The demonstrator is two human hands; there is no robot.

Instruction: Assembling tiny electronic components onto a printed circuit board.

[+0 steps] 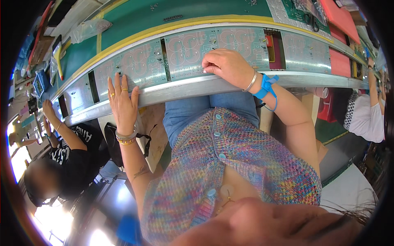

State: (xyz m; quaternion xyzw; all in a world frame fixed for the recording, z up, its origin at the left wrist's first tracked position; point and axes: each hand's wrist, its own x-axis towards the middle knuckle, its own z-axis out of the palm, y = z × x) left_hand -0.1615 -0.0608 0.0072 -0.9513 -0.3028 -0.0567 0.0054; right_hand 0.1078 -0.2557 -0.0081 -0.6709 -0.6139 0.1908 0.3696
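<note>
A row of grey-green circuit boards with printed circles lies in a metal rail in front of me. My right hand is over the middle circuit board, its fingers curled into a pinch close to the board's surface. Whatever those fingers hold, if anything, is too small or hidden to make out. A blue wrist strap is around my right wrist. My left hand rests flat with fingers stretched out across the rail and the near edge of the left circuit board. A few small upright components stand on the boards.
Behind the rail runs a green bench edged in yellow, with a black connector strip and a plastic bag. Dark-handled cutters lie at the far right near red sheets. Co-workers sit at the left and right.
</note>
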